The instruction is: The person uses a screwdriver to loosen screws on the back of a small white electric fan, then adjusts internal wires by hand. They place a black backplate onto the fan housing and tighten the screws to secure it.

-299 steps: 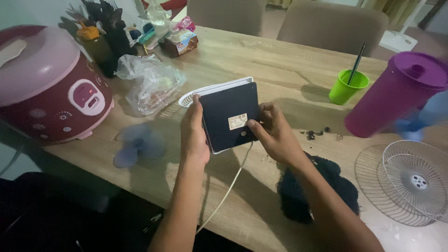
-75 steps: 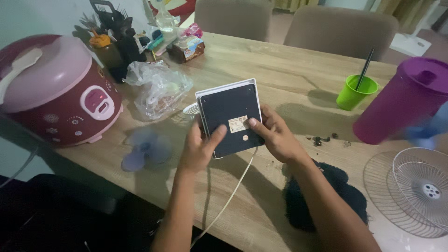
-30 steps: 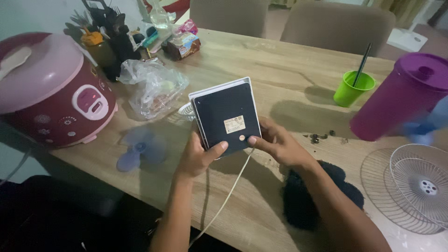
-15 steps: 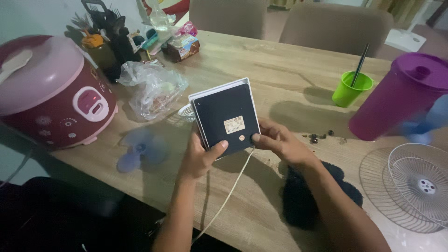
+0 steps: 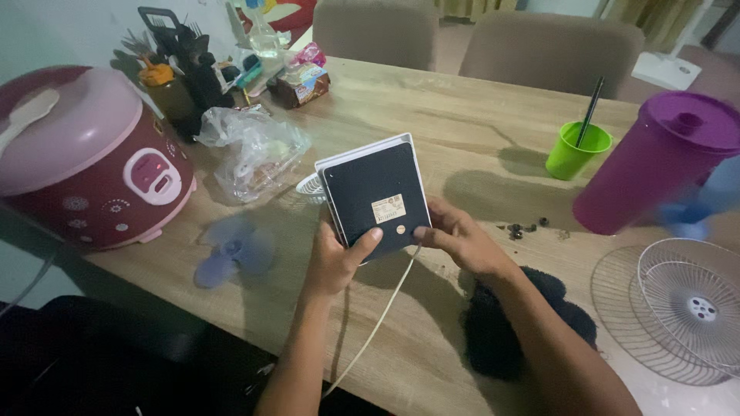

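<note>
A white cord ran up from the near table edge, between the two forearms, to the bottom of a flat square fan base, dark-faced with a white rim. The base was held tilted up off the wooden table, its underside toward the camera, with a small pale label and a round spot near its lower edge. It sat between the two hands, just above them.

The left hand gripped the base's lower left corner, the thumb pressed across the dark face and the fingers curled out of sight behind it. The right hand clasped the lower right corner, thumb on the face near the round spot, the fingers wrapped round the edge. Both hands were closed on the base, neither loose.

Just right of the right forearm lay a black furry cloth. Left of the left hand, a pale blue fan blade lay flat on the table. At the right edge rested a wire fan grille.

Farther on, small dark screws were scattered beyond the right hand. A crumpled clear plastic bag lay beside the base's left side, and a pink rice cooker stood at the far left. A purple pitcher and a green cup with a dark straw stood to the right, with two chairs behind the table.
</note>
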